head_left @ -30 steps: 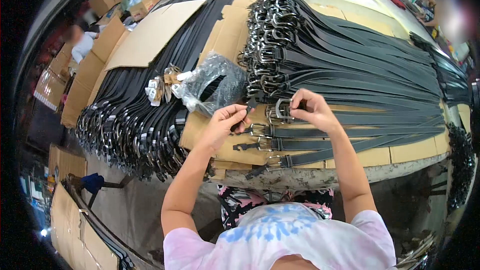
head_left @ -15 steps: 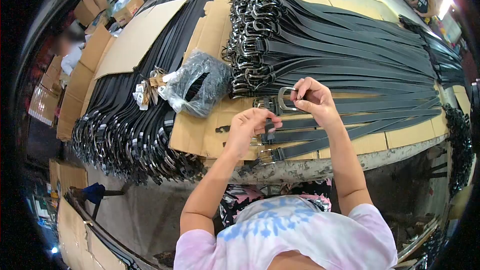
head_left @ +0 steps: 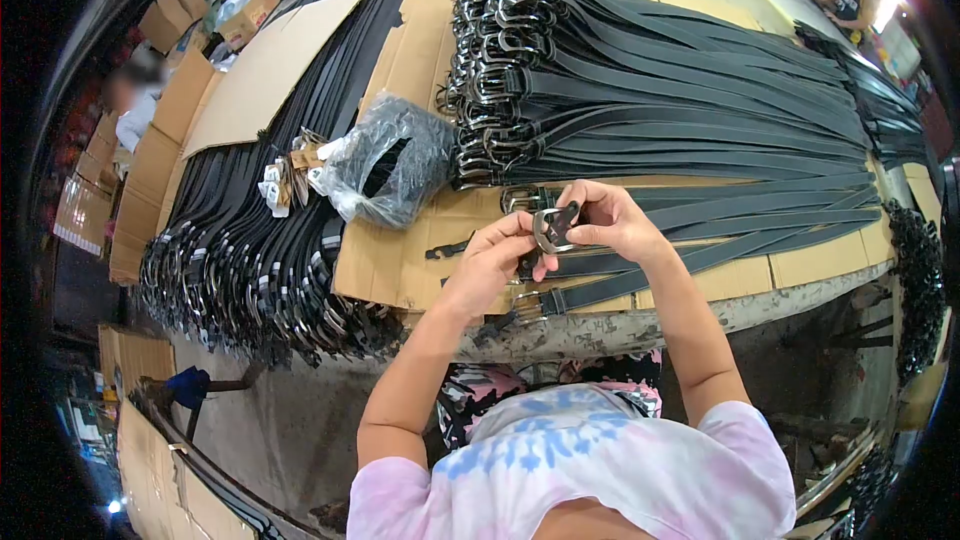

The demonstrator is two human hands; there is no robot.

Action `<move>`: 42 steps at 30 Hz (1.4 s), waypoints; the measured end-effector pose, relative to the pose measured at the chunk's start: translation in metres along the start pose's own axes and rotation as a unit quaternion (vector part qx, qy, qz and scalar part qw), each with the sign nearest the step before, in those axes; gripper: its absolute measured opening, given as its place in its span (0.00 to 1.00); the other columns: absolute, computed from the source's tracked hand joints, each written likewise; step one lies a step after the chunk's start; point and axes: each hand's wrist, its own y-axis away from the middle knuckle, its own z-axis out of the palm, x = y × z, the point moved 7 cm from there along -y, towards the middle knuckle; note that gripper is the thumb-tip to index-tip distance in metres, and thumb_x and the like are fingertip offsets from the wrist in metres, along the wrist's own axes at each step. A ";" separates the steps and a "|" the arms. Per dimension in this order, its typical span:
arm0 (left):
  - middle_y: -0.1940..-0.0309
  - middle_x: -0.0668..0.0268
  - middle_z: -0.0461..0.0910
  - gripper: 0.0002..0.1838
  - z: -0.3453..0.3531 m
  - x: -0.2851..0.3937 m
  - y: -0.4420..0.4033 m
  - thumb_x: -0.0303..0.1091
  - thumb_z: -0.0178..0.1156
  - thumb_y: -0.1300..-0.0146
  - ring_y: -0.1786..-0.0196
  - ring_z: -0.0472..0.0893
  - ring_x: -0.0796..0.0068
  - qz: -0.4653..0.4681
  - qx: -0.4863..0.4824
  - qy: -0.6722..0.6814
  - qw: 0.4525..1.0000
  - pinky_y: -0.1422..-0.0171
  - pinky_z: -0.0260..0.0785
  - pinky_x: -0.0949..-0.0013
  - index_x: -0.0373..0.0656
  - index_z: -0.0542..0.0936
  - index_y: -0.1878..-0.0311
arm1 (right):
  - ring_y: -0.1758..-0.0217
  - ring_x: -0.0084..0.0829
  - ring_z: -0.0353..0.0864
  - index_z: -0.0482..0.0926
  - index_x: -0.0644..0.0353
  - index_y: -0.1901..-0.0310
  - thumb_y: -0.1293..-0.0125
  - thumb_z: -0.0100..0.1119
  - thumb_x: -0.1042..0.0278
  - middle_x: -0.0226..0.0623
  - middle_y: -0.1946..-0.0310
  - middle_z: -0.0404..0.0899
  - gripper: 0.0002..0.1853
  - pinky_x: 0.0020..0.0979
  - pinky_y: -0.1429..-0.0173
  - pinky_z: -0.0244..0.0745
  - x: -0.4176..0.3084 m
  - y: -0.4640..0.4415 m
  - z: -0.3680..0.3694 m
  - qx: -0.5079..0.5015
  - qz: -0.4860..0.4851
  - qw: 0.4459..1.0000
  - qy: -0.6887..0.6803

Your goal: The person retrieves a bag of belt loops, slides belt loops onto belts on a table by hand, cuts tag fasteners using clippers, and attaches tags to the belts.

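Note:
Between my two hands is a silver belt buckle (head_left: 550, 231). My right hand (head_left: 612, 224) pinches the buckle end of a black belt. My left hand (head_left: 497, 258) has its fingers closed on a small black hook piece (head_left: 527, 264), held against the buckle's left side. Beneath and beside my hands, several black belts (head_left: 700, 268) lie with their buckles to the left. Behind them is a large pile of black belts (head_left: 690, 90), its silver buckles (head_left: 500, 70) bunched at the left end.
A clear plastic bag (head_left: 395, 160) with black pieces lies left of the pile, beside some tags (head_left: 285, 180). More belts (head_left: 250, 260) hang over the table's left edge under a cardboard sheet (head_left: 270, 75). Other people are at the far left (head_left: 138, 115) and far right (head_left: 850, 0).
My left hand has moved right and up to the buckle with the black hook piece. My right hand has lowered the buckle slightly, and the two hands now meet.

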 end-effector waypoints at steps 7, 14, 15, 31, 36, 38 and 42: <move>0.74 0.70 0.77 0.06 0.000 -0.004 0.000 0.32 0.61 0.37 0.74 0.74 0.82 -0.008 0.034 -0.100 0.994 0.69 0.66 0.77 0.42 0.75 0.67 | 0.61 0.19 0.73 0.75 0.61 0.70 0.42 0.65 0.76 0.28 0.65 0.74 0.06 0.22 0.56 0.67 0.013 0.003 0.004 -0.007 0.050 0.999 -0.010; 0.79 0.71 0.76 0.10 -0.021 -0.016 0.014 0.33 0.64 0.39 0.77 0.74 0.85 -0.076 0.084 -0.132 0.985 0.74 0.61 0.81 0.42 0.76 0.74 | 0.68 0.19 0.73 0.78 0.65 0.70 0.48 0.65 0.77 0.30 0.74 0.78 0.06 0.26 0.63 0.67 0.016 0.003 0.014 -0.053 0.008 0.981 0.184; 0.79 0.72 0.76 0.09 -0.027 -0.013 0.017 0.34 0.64 0.39 0.77 0.74 0.86 -0.085 0.087 -0.197 0.973 0.74 0.61 0.81 0.41 0.77 0.72 | 0.65 0.21 0.74 0.78 0.65 0.69 0.48 0.65 0.78 0.31 0.71 0.79 0.06 0.25 0.60 0.68 0.014 0.003 0.017 -0.045 0.033 0.969 0.242; 0.80 0.66 0.78 0.07 -0.017 -0.004 0.060 0.28 0.62 0.41 0.78 0.73 0.83 0.013 0.091 -0.539 0.837 0.74 0.63 0.76 0.35 0.77 0.71 | 0.63 0.36 0.79 0.82 0.57 0.66 0.47 0.67 0.73 0.34 0.65 0.82 0.06 0.34 0.56 0.71 0.020 0.024 0.069 -0.135 -0.070 0.947 0.284; 0.77 0.63 0.78 0.08 -0.025 -0.012 0.079 0.32 0.55 0.35 0.78 0.74 0.73 -0.092 0.084 -0.379 0.917 0.71 0.67 0.69 0.36 0.76 0.60 | 0.65 0.34 0.73 0.74 0.57 0.67 0.45 0.65 0.73 0.30 0.73 0.76 0.08 0.35 0.59 0.67 0.027 0.028 0.072 -0.055 -0.025 0.921 0.384; 0.75 0.65 0.77 0.06 -0.015 0.000 0.080 0.28 0.57 0.37 0.76 0.74 0.80 -0.017 0.083 -0.462 0.883 0.71 0.65 0.73 0.36 0.76 0.59 | 0.66 0.34 0.73 0.74 0.57 0.69 0.45 0.64 0.74 0.30 0.73 0.76 0.07 0.34 0.58 0.66 0.032 0.027 0.075 -0.044 -0.015 0.927 0.372; 0.72 0.62 0.78 0.07 -0.023 -0.002 0.078 0.27 0.57 0.37 0.74 0.77 0.74 0.098 0.078 -0.531 0.838 0.70 0.67 0.71 0.36 0.77 0.57 | 0.65 0.35 0.73 0.75 0.58 0.68 0.45 0.64 0.75 0.31 0.72 0.77 0.07 0.33 0.58 0.66 0.036 0.022 0.077 -0.029 -0.014 0.925 0.378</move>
